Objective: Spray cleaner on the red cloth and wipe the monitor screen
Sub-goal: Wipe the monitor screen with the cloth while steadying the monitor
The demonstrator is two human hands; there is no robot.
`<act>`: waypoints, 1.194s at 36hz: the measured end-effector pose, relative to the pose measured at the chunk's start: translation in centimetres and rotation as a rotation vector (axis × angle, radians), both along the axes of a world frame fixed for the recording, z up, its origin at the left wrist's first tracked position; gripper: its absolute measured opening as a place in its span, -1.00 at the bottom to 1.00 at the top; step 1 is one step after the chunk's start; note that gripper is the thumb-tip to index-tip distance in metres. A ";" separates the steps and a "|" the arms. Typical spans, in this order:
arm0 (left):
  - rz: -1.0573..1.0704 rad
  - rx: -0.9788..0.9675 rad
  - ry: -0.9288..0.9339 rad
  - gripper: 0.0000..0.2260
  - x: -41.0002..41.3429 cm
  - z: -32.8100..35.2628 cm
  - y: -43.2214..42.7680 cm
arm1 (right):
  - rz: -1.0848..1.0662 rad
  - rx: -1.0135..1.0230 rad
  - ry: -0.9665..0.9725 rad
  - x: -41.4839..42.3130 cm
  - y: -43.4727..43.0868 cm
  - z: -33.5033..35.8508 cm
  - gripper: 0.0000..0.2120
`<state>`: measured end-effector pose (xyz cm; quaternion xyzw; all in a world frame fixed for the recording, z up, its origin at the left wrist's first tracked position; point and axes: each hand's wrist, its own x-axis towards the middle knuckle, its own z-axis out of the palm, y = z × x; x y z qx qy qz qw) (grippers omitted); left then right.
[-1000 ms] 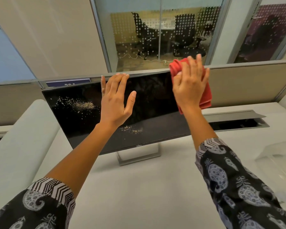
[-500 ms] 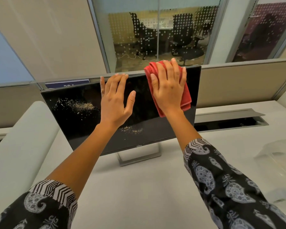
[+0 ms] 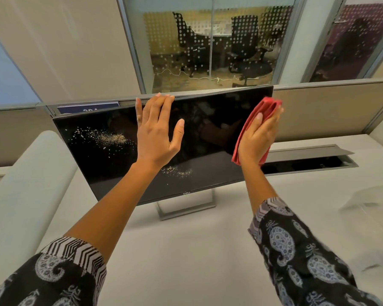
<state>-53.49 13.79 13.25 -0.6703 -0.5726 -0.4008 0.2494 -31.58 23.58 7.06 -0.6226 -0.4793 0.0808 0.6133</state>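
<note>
Folded red cloth against speckled monitor

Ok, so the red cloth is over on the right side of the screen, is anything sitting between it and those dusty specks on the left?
Yes. The left hand rests flat against the monitor, between the red cloth in the right hand and the larger speck patch. The smaller patch, below that wrist, looks reachable without obstruction.

Left hand flat, fingers spread; right hand gripping.
</note>
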 end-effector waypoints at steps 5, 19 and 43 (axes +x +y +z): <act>-0.007 0.018 -0.004 -0.55 0.0 -0.1 0.1 | -0.118 -0.154 -0.077 -2.7 -3.8 -6.2 -0.40; -0.023 0.000 -0.026 -0.55 0.1 0.2 -0.4 | 0.020 -0.080 -0.126 -9.1 -6.6 -6.9 -0.41; -0.038 -0.037 -0.019 -0.52 -0.2 0.3 -0.5 | -0.007 0.041 -0.576 -2.7 -3.4 -4.6 -0.42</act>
